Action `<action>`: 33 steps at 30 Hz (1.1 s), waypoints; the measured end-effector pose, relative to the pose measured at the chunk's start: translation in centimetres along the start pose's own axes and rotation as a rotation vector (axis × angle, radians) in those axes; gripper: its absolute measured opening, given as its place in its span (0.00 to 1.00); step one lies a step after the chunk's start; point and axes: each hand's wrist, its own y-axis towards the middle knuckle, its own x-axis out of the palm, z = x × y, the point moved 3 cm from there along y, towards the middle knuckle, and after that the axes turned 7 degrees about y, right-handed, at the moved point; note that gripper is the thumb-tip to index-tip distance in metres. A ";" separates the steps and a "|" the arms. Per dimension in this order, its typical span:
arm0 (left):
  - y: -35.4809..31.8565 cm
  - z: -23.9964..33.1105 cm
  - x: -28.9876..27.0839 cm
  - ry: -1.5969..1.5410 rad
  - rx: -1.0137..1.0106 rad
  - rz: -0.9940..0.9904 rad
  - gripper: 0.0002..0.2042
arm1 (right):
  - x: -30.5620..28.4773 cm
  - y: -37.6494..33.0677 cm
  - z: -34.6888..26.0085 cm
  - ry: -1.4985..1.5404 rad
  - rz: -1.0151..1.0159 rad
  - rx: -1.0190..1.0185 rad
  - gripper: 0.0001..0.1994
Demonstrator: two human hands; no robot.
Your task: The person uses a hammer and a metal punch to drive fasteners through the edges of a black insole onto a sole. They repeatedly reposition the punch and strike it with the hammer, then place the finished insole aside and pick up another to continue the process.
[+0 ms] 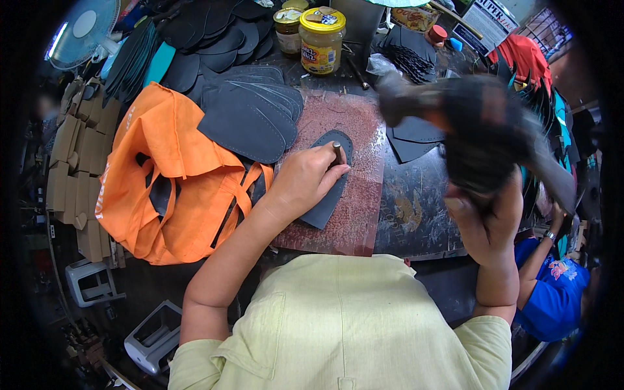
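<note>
Clock read from view centre. A dark piece (320,211) lies on the mat (361,224) at centre, its middle covered by the left grip (313,174). That grip: closed on a metal rod (337,151); top shows, lower end hidden. At 3–4 o'clock, the right grip (489,227): closed on a hammer (481,123) at 2 o'clock, motion-blurred, outline uncertain. Co-worker's blue shirt (556,292), 4 o'clock, partly hidden.

Print: jar (320,51), 12 o'clock, coloured label; white box (484,25), 1–2 o'clock, large lettering; orange bag (208,188), 9 o'clock, pale lettering, angled away.

Room: bag and stack (250,123) crowd the mat's 9–11 o'clock side; bare desk (413,211) at its 3 o'clock; near edge close to the wearer's shirt (344,312).
</note>
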 end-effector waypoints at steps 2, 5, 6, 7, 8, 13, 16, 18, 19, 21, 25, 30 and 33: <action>-0.1 0.2 0.0 0.016 0.043 -0.001 0.07 | 0.7 -0.6 0.6 0.153 0.035 -0.039 0.19; -0.4 0.8 -0.2 0.092 0.146 0.050 0.07 | 1.9 -0.4 1.6 -0.299 -0.160 0.019 0.20; -0.6 1.0 -0.3 0.128 0.186 0.078 0.07 | 2.4 -0.2 2.1 -0.367 -0.327 0.158 0.21; -0.7 1.0 -0.3 0.121 0.169 0.070 0.07 | 2.5 0.0 2.2 -0.412 -0.392 0.224 0.24; -0.8 1.1 -0.3 0.113 0.152 0.060 0.07 | 2.3 0.3 2.0 -0.392 -0.389 0.243 0.25; -0.7 0.7 -0.6 0.068 0.060 0.010 0.08 | 0.4 0.6 0.5 -0.365 -0.323 0.073 0.25; -0.7 0.8 -0.7 0.095 0.099 0.019 0.08 | 0.0 -0.3 0.2 -0.217 -0.124 -0.136 0.23; -0.8 0.8 -0.7 0.110 0.116 0.029 0.08 | 0.7 -0.9 0.8 -0.092 -0.134 -0.020 0.22; -0.9 0.9 -0.7 0.122 0.134 0.030 0.08 | 1.1 -0.9 0.9 -0.159 -0.160 -0.038 0.21; -1.1 1.1 -0.6 0.158 0.176 0.041 0.08 | 2.2 -0.7 1.7 -0.223 -0.324 0.157 0.21; -1.4 1.2 -0.6 0.083 0.089 0.007 0.09 | 2.2 0.5 1.0 -0.343 -0.431 0.213 0.28; -1.4 1.1 -1.0 0.074 0.081 0.023 0.09 | 1.0 -0.1 -0.2 -0.196 -0.255 0.074 0.31; -1.5 1.1 -0.8 0.090 0.084 0.019 0.09 | 1.4 -1.0 0.3 -0.063 -0.108 -0.020 0.31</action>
